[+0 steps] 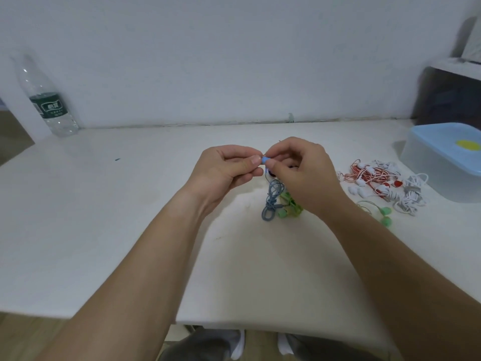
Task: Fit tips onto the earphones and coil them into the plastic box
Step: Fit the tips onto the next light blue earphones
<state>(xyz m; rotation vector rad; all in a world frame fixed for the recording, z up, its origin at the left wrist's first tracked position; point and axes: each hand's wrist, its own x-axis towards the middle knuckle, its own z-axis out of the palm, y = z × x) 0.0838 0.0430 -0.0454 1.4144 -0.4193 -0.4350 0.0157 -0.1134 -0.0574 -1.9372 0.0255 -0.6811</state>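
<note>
Blue earphones [264,160]: small rounded bud being pinched between left hand [229,169] and right hand [299,173], fingertips of both clenching on it, seemingly steadying it for a soft tip; thin blue cable [272,201] trailing down at six o'clock to the table; translucent, blue-lidded plastic box [442,162] sitting at three o'clock, within reach; tangled red-and-white earphones [374,181] lying just beside it.

Both arms are bare along their whole visible length: the left forearm [145,256] comes in from 7 o'clock, the right forearm [390,256] from 5 o'clock. The left hand [229,168] and right hand [304,173] are ungloved, with short, plain nails. At 6 o'clock show dark grey trousers [197,346] and white footwear [240,343]; whether shoes or socks, I cannot tell.
</note>
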